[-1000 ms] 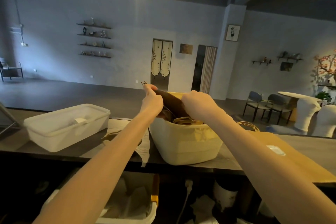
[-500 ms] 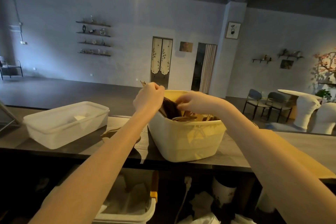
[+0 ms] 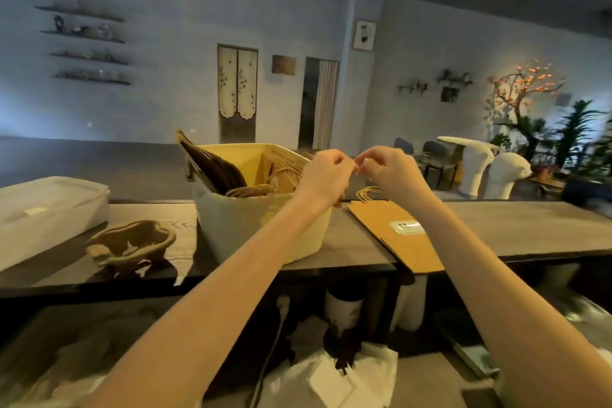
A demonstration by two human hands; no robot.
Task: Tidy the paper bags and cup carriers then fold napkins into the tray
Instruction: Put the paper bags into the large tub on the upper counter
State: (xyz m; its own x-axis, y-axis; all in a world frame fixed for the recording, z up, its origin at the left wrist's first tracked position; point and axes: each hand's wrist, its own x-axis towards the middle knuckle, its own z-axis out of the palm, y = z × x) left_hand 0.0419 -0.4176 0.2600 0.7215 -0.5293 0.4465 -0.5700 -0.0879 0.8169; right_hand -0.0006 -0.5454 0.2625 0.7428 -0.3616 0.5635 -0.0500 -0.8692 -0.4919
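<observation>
Counter [image 3: 516, 228] of grey wood, spanning 9 to 3 o'clock. At 12, cream bin [image 3: 251, 225] holding upright bags. At 1 o'clock, flat paper bag [image 3: 397, 235], long axis 5 to 11, handles far. Above it, left hand [image 3: 323, 175] and right hand [image 3: 389, 170], fingers curled, fingertips meeting; anything pinched cannot be told. Beyond: grey walls, shelves, doorway.
</observation>
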